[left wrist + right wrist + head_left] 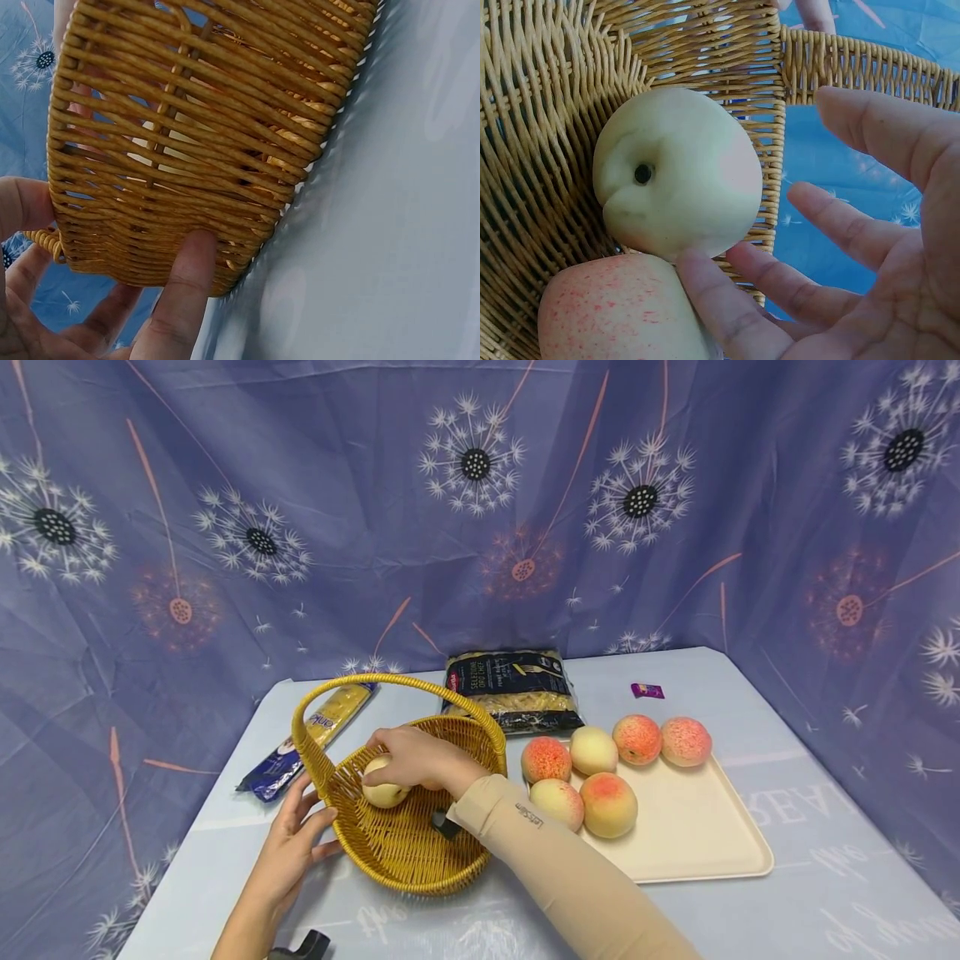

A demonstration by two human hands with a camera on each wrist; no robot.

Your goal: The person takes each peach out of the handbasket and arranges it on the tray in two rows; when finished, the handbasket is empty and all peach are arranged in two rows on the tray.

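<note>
Reaching into the wicker basket (408, 827) with the right hand (412, 758), fingers spread loosely over a pale peach (385, 783) against the inner wall on the basket's left side. Seen from the right wrist view: fingers (735, 315) uncurled and apart, one fingertip touching the underside of the pale peach (676, 171), not closed round it; a second, red-speckled peach (619, 311) lying just below, touching the first, both inside the basket (525, 150). Steadying the basket's outer left wall with the left hand (288, 852), fingers straight and pressed flat against the weave; confirmed in the left wrist view, with the thumb (184, 292) laid on the woven side (187, 135) near the rim. Standing on a pale blue table (825, 877), tilted slightly, handle (390, 681) arching above. To the right, touching or just beside the basket, a cream tray (697, 835) carrying six more peaches (607, 804) clustered at its left and far edge. Behind, a dark bag of pasta (513, 689), a long blue and yellow packet (307, 739) at the left, and a small purple wrapper (647, 690) well apart.
</note>
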